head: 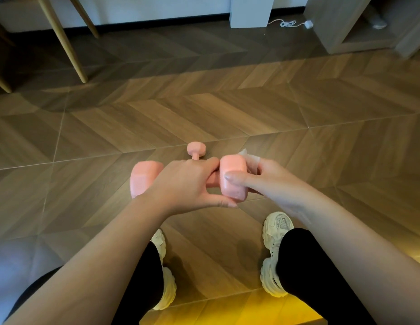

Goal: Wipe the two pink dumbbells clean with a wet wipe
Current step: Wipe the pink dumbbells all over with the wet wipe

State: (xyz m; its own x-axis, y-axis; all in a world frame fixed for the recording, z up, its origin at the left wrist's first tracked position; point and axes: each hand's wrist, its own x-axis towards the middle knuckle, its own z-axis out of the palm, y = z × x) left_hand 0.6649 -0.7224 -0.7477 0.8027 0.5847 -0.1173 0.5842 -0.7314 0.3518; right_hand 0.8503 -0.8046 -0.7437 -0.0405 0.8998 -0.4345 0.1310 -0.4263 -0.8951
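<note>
Pink dumbbell (pixel 232 166) held level above the floor (pixel 204 102), lengthwise from left to right, between both grips. Left grip (pixel 188 184) wrapped over the handle, fingers curled round it, thumb underneath with its tip against the lower edge of the right head; left head sticking out past the back of the hand. Right grip (pixel 272 179) closed on the right head: thumb laid flat across its near face, the other fingers curled behind it and mostly out of sight. White wipe (pixel 251 158) caught between those fingers and the head's far side, one crumpled corner showing above. Second dumbbell (pixel 196 148) on the floor just beyond the left grip, apparently on end, top head and a bit of handle in view, the rest hidden behind the knuckles; touched by neither grip. Below, cream shoes (pixel 276 231) and black trousers (pixel 310 266) over the chevron wood. Far back, wooden chair legs (pixel 73 55) at left, white cable (pixel 286 23) by the wall.
</note>
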